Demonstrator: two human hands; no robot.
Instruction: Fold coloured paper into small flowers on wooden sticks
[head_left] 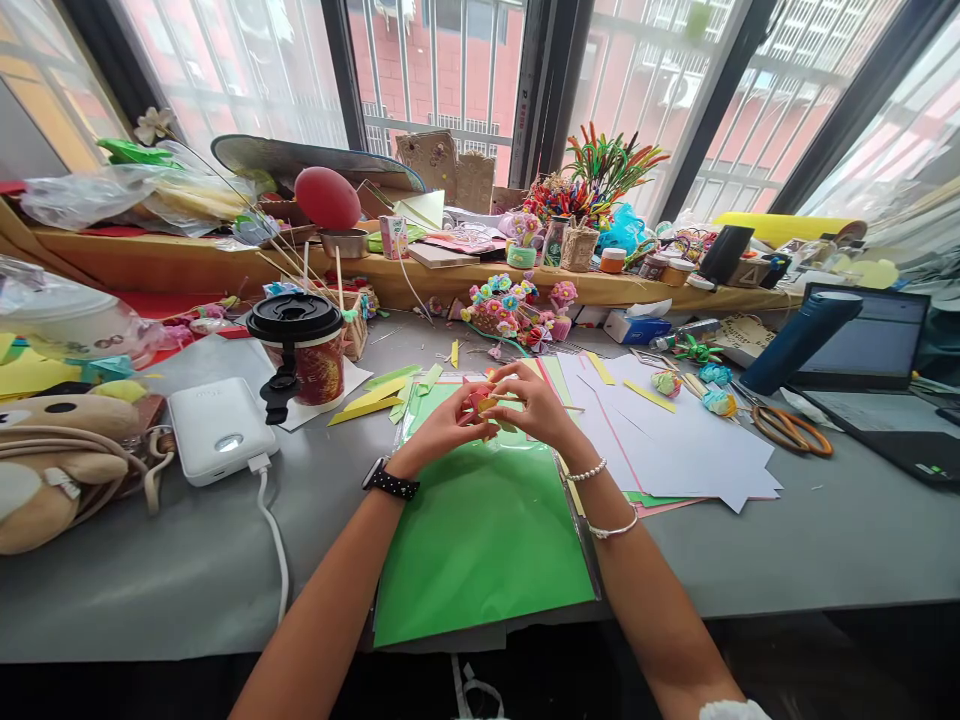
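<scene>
My left hand (448, 418) and my right hand (538, 402) meet above a green paper sheet (480, 550) in a clear sleeve. Between their fingertips is a small red and yellow paper flower (480, 397), partly hidden by the fingers. A thin stick (574, 408) shows just past my right hand; whether it joins the flower I cannot tell. Both hands are closed in a pinch on the flower. Yellow paper strips (367, 408) and green paper strips (427, 381) lie to the left of my left hand. White paper sheets (660, 450) spread out beside my right hand.
At left stand a lidded cup (319, 370) and a white power bank (222, 430) with its cable. To the right are finished paper flowers (718, 402), scissors (791, 430), a blue bottle (802, 342) and a laptop (862, 340). Craft supplies crowd the window ledge (420, 265).
</scene>
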